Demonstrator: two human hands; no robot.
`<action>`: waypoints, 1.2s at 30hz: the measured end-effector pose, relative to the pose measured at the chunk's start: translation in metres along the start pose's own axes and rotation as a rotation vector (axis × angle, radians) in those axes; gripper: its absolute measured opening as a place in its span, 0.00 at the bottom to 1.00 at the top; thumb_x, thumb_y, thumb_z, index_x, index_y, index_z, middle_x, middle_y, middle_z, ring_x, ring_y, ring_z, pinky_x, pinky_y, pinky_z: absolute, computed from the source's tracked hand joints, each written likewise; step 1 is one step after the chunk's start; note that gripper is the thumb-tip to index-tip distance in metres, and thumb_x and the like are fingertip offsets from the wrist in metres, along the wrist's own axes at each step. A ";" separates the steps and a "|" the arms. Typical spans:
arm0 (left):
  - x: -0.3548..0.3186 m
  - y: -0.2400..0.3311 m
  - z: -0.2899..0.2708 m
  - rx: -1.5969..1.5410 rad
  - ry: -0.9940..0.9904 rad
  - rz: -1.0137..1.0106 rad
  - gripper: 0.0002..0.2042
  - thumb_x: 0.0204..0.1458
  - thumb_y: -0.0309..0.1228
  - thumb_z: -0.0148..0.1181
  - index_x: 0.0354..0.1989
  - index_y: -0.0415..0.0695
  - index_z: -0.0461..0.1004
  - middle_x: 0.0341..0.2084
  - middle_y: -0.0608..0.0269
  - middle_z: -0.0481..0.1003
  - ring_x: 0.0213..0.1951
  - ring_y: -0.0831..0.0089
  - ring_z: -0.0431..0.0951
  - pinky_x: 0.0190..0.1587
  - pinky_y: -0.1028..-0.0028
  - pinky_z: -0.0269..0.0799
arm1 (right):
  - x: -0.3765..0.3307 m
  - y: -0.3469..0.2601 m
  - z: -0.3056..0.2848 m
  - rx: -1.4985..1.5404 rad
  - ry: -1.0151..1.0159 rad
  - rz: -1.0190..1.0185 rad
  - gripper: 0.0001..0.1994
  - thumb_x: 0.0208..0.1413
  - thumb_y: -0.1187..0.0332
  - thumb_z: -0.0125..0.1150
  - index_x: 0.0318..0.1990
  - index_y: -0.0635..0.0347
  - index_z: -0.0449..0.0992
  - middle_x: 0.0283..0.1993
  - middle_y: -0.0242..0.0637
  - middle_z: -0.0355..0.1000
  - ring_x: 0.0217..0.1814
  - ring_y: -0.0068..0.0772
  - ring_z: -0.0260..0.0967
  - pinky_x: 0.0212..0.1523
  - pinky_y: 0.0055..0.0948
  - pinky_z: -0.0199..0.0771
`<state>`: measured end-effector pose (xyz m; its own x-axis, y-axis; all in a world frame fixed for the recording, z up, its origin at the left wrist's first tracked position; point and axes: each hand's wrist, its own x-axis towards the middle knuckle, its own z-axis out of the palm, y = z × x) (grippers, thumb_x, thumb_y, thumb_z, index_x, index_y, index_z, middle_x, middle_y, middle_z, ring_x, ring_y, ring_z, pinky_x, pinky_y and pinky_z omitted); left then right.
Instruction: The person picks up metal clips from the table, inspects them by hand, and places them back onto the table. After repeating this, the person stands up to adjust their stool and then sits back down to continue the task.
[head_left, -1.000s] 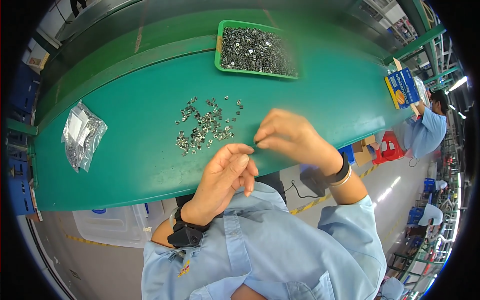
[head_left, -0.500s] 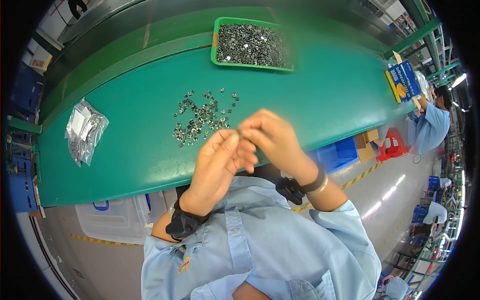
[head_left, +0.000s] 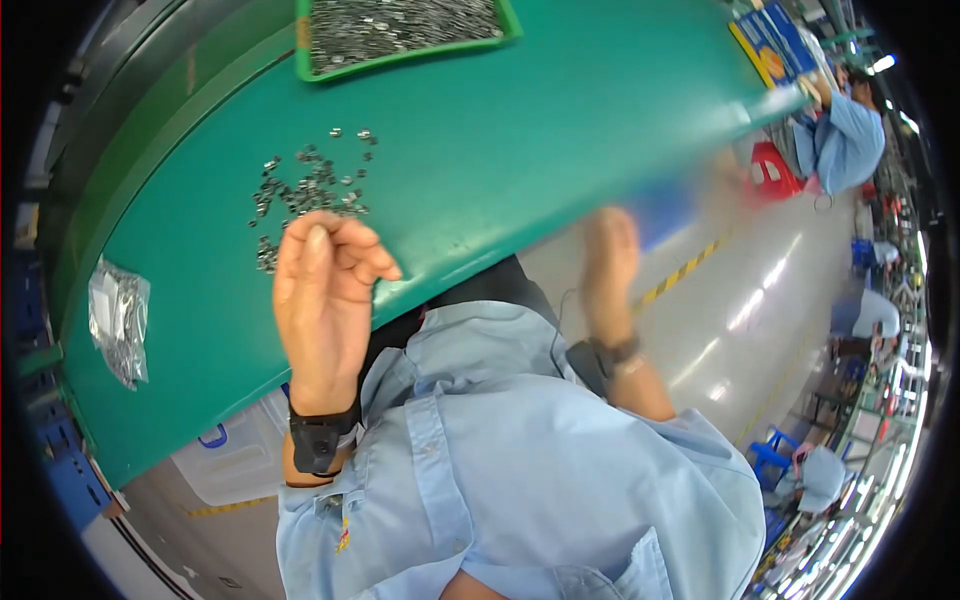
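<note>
My left hand (head_left: 328, 305) is raised over the near side of the green table (head_left: 450, 180), its fingers curled and the thumb laid against the index finger. Whatever it may hold is too small or hidden to make out. Just beyond its fingertips lies a loose scatter of small shiny metal parts (head_left: 312, 182). Off the table's front edge, my right hand (head_left: 612, 265) is smeared by motion, so its fingers cannot be read. Nearest to it is a blurred blue bin (head_left: 662, 215).
A green tray (head_left: 420, 60) full of metal parts stands at the far side. At left lies a clear bag (head_left: 120, 322) of parts. A blue and yellow box (head_left: 773, 45) is far right, by a co-worker (head_left: 845, 140) and a red stool (head_left: 772, 172). Below sits a clear plastic box (head_left: 235, 455).
My hands, together before, have come apart. The right one has swung right, off the table toward the blue bin. The whole view has turned, so table and tray appear shifted left.
</note>
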<state>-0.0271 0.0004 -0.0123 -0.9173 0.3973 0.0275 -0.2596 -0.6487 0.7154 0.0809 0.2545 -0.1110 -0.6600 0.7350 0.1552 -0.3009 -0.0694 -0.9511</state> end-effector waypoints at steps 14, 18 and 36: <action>-0.013 -0.025 0.033 1.025 -0.281 0.117 0.09 0.58 0.27 0.46 0.45 0.38 0.66 0.43 0.54 0.70 0.43 0.67 0.72 0.47 0.69 0.68 | -0.116 0.161 -0.184 -0.746 -0.275 1.010 0.15 0.52 0.60 0.52 0.37 0.64 0.74 0.31 0.44 0.74 0.32 0.39 0.72 0.34 0.34 0.72; 0.001 -0.031 0.063 1.461 -0.622 0.206 0.14 0.52 0.22 0.52 0.48 0.37 0.67 0.49 0.51 0.69 0.52 0.57 0.69 0.54 0.62 0.64 | -0.174 0.174 -0.225 -0.602 -0.121 1.015 0.18 0.49 0.57 0.53 0.36 0.65 0.75 0.30 0.50 0.74 0.29 0.47 0.72 0.31 0.39 0.72; 0.046 -0.083 0.094 2.137 -1.016 0.615 0.26 0.48 0.21 0.47 0.60 0.41 0.57 0.62 0.53 0.56 0.64 0.58 0.54 0.62 0.55 0.51 | -0.208 0.223 -0.255 -1.245 -0.587 0.722 0.14 0.50 0.62 0.51 0.32 0.64 0.76 0.34 0.54 0.73 0.39 0.54 0.71 0.41 0.44 0.71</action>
<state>-0.0197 0.1334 -0.0049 -0.2125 0.9685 0.1300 0.9703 0.2249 -0.0892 0.3268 0.2588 -0.4233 -0.6649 0.4154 -0.6208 0.7330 0.5226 -0.4354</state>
